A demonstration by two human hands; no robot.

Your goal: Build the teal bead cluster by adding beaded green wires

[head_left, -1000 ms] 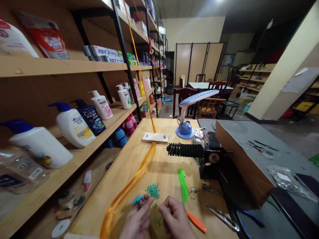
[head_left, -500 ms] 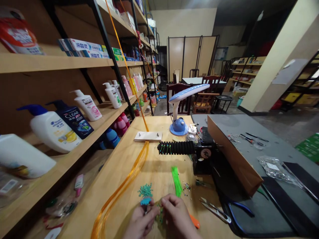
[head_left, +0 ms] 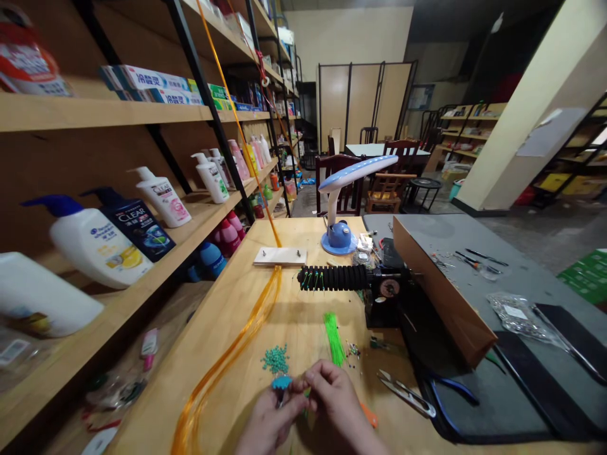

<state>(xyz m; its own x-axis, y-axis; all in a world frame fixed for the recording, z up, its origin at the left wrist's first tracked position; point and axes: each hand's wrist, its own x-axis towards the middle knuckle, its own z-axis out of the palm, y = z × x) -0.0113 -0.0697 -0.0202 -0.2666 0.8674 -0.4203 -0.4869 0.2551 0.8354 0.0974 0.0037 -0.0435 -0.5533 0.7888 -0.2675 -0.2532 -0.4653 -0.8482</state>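
Note:
My left hand [head_left: 268, 418] is closed around a small piece with a turquoise top [head_left: 281, 382]; its lower part is hidden by the fingers. My right hand [head_left: 334, 398] is pinched, its fingertips meeting those of the left. A bit of green shows between the hands, too small and covered to name. Loose turquoise beads [head_left: 275, 359] lie in a patch just beyond my left hand. Beyond the right hand is a bundle of bright green threads [head_left: 334, 341], with several tiny beads [head_left: 353, 351] beside it. An orange-handled object [head_left: 368, 416] is partly covered by my right hand.
Thread snips [head_left: 406, 395] and blue-handled pliers [head_left: 455, 387] lie to the right. A black ridged roller [head_left: 334, 278] on a stand and a blue lamp [head_left: 339, 237] stand ahead. Orange threads [head_left: 237, 344] run under a white plate [head_left: 281, 256]. Bottle shelves [head_left: 199, 221] flank the left.
The fingertips of both hands have come closer together, and the right hand has risen slightly. Less of the green between them shows. The view has shifted a little.

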